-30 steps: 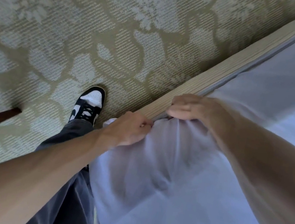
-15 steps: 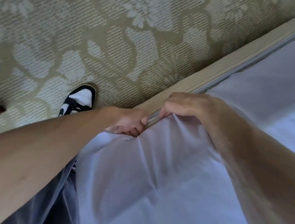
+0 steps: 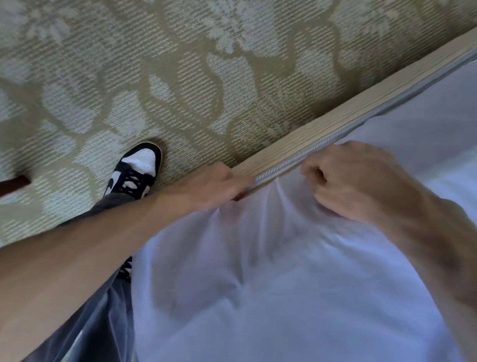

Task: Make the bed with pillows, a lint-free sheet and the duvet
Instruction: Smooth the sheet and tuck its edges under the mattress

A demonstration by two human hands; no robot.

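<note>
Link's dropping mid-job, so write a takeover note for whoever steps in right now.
Left hand: grips the mattress edge at its piping.
Right hand: fingers curled, bunching the sheet just inside that edge.
Done: sheet is spread on top; this side hangs loose and wrinkled.
Left: tuck this side, smooth it, then pillows and duvet, neither in view.

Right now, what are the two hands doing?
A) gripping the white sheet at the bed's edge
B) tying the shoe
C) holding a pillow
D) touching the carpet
A: the left hand and the right hand both grip the white sheet, which bunches up beside the wooden bed rail.
</note>
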